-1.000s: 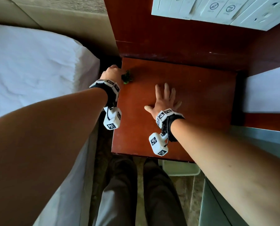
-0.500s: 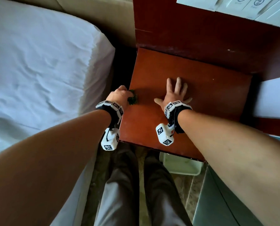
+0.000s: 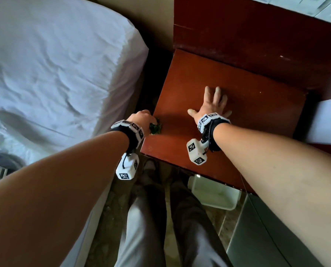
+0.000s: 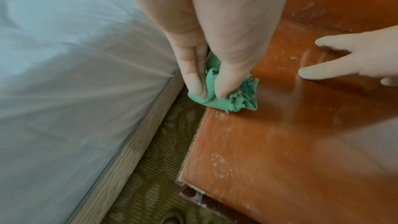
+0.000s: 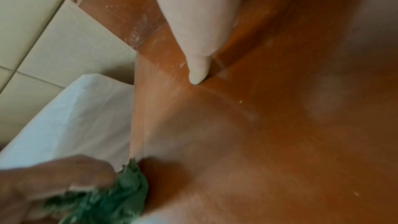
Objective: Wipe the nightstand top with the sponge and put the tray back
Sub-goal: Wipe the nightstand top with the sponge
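My left hand (image 3: 143,120) pinches a crumpled green sponge (image 3: 156,128) between thumb and fingers and presses it on the left edge of the reddish-brown nightstand top (image 3: 257,105). In the left wrist view the green sponge (image 4: 228,91) overhangs that edge of the nightstand top (image 4: 290,142) under my left hand (image 4: 208,89). My right hand (image 3: 212,105) lies flat with spread fingers on the middle of the top; its straight fingers (image 5: 198,67) show in the right wrist view, with the sponge (image 5: 112,200) low at the left. A pale tray (image 3: 214,191) sits on the floor under the front edge.
A bed with a white sheet (image 3: 55,74) stands close on the left, leaving a narrow carpeted gap (image 4: 155,168). A dark wooden back panel (image 3: 257,35) rises behind the nightstand. My legs (image 3: 160,228) stand in front. A grey surface (image 3: 276,237) lies at the lower right.
My left hand has drawn the sponge along the left edge from the back corner toward the front. My right hand has stayed flat on the top. The head view has shifted.
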The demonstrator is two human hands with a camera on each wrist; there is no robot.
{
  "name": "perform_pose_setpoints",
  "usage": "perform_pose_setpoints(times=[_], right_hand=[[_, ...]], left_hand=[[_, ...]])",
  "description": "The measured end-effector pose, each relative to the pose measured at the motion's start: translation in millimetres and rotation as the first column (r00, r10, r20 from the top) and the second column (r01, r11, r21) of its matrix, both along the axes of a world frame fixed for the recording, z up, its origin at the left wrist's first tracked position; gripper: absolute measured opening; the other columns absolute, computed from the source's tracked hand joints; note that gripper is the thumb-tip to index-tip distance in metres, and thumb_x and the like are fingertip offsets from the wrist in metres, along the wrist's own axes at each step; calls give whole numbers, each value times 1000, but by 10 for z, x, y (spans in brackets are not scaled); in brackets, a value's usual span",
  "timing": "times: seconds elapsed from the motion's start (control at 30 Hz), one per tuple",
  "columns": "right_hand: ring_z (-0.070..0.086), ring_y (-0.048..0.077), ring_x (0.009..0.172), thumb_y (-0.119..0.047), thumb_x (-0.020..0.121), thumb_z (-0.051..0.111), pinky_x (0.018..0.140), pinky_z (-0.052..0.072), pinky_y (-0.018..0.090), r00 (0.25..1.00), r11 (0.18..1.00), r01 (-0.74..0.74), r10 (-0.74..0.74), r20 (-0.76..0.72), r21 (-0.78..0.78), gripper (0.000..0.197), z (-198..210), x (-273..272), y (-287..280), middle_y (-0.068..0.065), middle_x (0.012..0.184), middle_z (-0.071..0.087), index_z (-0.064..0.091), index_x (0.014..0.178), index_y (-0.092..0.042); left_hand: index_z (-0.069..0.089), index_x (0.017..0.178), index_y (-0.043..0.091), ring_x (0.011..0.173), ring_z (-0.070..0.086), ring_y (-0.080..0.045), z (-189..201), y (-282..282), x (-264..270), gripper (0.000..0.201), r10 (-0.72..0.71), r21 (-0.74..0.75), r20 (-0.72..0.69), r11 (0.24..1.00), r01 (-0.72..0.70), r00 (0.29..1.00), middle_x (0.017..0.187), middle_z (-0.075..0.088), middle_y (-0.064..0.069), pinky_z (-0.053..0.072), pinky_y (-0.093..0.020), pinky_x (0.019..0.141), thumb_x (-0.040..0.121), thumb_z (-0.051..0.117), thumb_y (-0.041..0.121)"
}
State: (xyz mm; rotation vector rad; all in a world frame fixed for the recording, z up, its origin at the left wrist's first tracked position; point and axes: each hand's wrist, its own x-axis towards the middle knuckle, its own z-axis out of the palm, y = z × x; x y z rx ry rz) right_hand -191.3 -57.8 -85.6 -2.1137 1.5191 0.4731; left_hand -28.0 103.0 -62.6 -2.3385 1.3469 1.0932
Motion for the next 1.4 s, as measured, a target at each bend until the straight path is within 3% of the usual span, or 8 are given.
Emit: perform_pose_setpoints(times=[0.13,0.23,0.43,0.67,0.83,1.13,1.4], right_hand=[[-1,31,147,-52,76,69,110,13,67,995,998,-53,57,82,-43,97,27,-82,290,-4,160,-4,10,150,-36],[-4,31,147,-52,79,67,109,12,69,992,993,-119,119,44,-1,95,23,-119,514,-6,159,-11,6,150,-38],[-10,30,147,-47,84,65,112,9,66,996,994,-94,94,-6,61,95,-22,-197,918,-5,159,-18,-2,150,-38],[-15,31,147,-47,87,61,113,9,66,990,989,-126,129,-48,75,88,-89,-234,1008,-3,159,-19,1,151,-36],[-15,31,147,-50,86,62,113,8,66,991,991,-113,117,-57,76,90,-108,-226,1003,-5,159,-19,1,151,-38],[-2,33,147,-46,80,70,109,15,69,995,994,-93,95,32,-63,90,-150,-285,1090,-2,161,-3,16,151,-34],[-4,32,147,-49,83,65,111,15,66,994,993,-111,111,1,-48,87,-133,-276,1074,-3,161,-6,13,151,-35]], left_hand=[[61,128,35,116,57,-29,49,-137,63,46,-3,-47,34,999,5,999,131,52,0,51,-37,93,87,64,15],[64,124,36,112,59,-30,78,-240,117,44,64,-160,32,985,-58,997,123,57,-1,49,-36,88,84,66,17],[61,130,33,112,59,-31,77,-358,204,47,101,-274,41,958,-86,994,125,57,-5,46,-38,94,85,66,20],[58,134,32,118,55,-32,-6,-290,72,49,25,-213,4,977,-24,1000,135,48,-5,44,-36,101,88,59,15],[61,128,35,109,59,-33,-28,4,-55,42,-24,-168,-31,986,18,999,131,46,-3,47,-38,96,89,62,20],[59,131,34,109,59,-34,-7,568,-208,44,-75,-95,-75,993,67,994,132,44,-2,50,-40,93,89,60,19],[58,132,35,106,60,-33,36,831,-353,44,-61,-42,-63,997,59,996,133,41,0,50,-35,87,93,58,14]])
